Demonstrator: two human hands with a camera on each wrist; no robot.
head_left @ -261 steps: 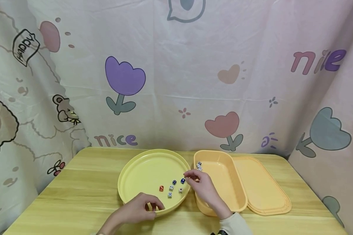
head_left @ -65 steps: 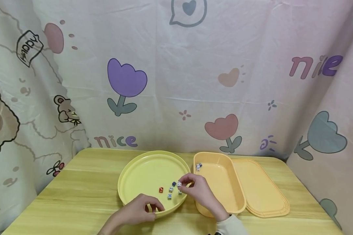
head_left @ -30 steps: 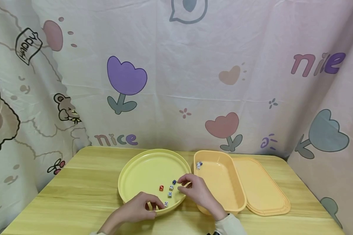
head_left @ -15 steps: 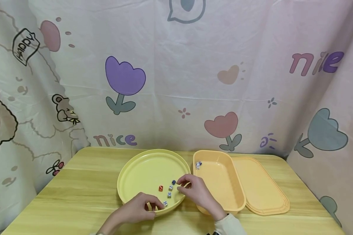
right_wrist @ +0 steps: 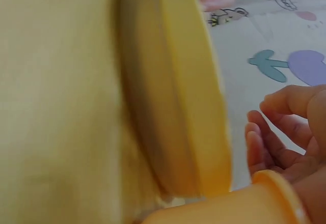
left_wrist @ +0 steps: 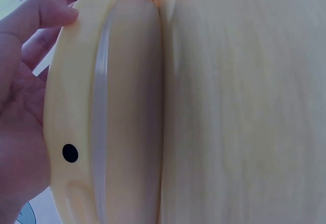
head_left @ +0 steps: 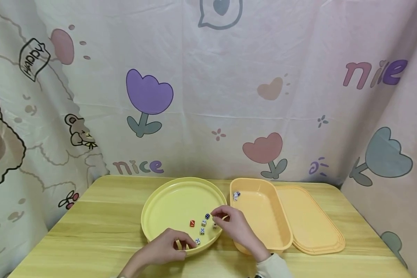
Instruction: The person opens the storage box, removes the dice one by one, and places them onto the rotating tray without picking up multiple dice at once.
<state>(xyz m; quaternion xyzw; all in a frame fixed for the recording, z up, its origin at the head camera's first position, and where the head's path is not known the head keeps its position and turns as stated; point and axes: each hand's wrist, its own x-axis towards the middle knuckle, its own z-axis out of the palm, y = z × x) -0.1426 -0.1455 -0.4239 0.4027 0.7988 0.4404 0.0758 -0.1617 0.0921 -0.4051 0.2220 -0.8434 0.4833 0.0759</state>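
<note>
My left hand [head_left: 165,247] holds the near rim of a round yellow tray [head_left: 168,204], thumb on the outer wall and fingers over the inside; the left wrist view shows the thumb against the rim [left_wrist: 71,96]. Over the tray's right edge hovers my right hand [head_left: 234,226], fingers bent and nothing between them in the right wrist view. Below its fingertips lies a white die [head_left: 214,226]. Nearby in the tray are a dark blue die [head_left: 207,216], a red die [head_left: 192,223] and several white dice [head_left: 202,231], one of them by the left fingertips.
An orange rectangular box [head_left: 264,216] stands right of the tray, with a few dice [head_left: 236,195] in its far left corner. Its flat lid [head_left: 312,220] lies further right on the wooden table [head_left: 100,216]. A printed curtain [head_left: 201,146] hangs behind.
A white die pinched by my right hand earlier now lies by the left fingertips. A dark blue die has left the tray's right side. My left hand has stayed on the rim.
</note>
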